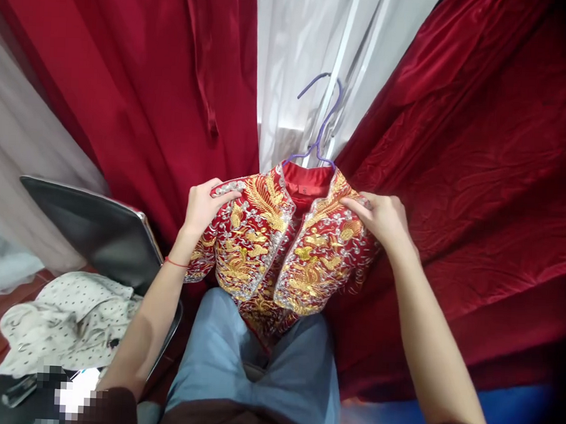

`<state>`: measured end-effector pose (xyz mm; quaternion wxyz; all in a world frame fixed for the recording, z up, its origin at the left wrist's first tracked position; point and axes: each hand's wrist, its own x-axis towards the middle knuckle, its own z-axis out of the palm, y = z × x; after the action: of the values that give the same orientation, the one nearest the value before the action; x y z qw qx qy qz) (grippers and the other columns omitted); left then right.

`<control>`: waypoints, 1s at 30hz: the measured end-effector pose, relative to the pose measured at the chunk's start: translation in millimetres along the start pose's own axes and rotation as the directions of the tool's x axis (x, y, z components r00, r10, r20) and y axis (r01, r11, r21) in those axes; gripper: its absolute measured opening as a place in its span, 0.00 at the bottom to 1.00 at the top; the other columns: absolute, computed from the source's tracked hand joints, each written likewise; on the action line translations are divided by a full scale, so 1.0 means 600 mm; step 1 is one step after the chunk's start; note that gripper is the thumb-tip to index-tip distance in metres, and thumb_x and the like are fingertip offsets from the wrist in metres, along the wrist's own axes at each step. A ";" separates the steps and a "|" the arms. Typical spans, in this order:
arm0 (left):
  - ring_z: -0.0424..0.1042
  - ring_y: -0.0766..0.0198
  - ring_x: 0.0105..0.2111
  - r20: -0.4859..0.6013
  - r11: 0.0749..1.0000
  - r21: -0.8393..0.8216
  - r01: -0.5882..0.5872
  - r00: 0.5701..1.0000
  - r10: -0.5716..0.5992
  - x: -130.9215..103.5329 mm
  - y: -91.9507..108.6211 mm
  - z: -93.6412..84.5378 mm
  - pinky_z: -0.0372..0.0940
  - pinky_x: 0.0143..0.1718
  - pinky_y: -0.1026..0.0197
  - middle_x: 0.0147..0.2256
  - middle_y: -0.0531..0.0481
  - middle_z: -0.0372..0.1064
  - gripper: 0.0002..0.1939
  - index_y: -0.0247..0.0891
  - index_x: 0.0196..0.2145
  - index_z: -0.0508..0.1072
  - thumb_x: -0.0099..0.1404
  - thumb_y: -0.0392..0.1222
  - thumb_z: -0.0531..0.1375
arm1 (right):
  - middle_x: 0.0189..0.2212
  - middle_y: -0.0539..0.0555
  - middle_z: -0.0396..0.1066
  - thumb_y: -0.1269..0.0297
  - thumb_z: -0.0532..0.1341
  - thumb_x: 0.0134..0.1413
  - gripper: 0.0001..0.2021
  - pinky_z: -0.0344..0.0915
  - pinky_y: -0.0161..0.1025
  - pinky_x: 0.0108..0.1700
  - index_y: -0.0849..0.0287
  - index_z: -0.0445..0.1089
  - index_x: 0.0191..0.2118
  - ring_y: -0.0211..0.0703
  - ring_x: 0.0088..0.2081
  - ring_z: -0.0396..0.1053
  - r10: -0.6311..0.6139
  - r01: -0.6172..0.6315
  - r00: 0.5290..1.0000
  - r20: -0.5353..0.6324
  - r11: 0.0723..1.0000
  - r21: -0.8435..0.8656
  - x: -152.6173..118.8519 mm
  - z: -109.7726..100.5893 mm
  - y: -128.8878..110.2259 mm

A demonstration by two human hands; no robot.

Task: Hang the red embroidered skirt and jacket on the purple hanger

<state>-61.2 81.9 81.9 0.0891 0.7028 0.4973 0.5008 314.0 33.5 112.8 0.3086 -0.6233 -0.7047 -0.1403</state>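
Note:
A red jacket (309, 257) with gold and silver embroidery hangs on a purple wire hanger (320, 135), its front parted and its collar upward. The hanger's hook stands free above the collar. At the jacket's left shoulder in the picture, my left hand (204, 208) pinches the cloth between thumb and fingers. My right hand (381, 216) grips the opposite shoulder, thumb on the front, fingers partly hidden behind. The lower part of the garment hangs before my knees.
Red curtains (143, 74) flank a white sheer curtain (289, 68) ahead. On the left, a black chair (89, 228) holds a white dotted cloth (72, 321). Blue fabric or flooring (504, 409) shows at lower right.

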 end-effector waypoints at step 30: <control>0.67 0.58 0.50 -0.130 0.382 -0.672 0.635 0.407 -0.904 -0.450 -0.186 0.338 0.59 0.56 0.52 0.40 0.48 0.64 0.15 0.40 0.37 0.60 0.63 0.50 0.62 | 0.13 0.47 0.62 0.41 0.67 0.44 0.24 0.58 0.34 0.22 0.56 0.64 0.17 0.35 0.16 0.61 0.500 -0.737 0.554 0.666 -0.078 0.671 -0.454 0.431 -0.146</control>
<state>30.8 -0.9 -251.6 0.3813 0.1683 0.6212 0.6636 171.2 -47.5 -236.3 0.5548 -0.5811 -0.2977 0.5156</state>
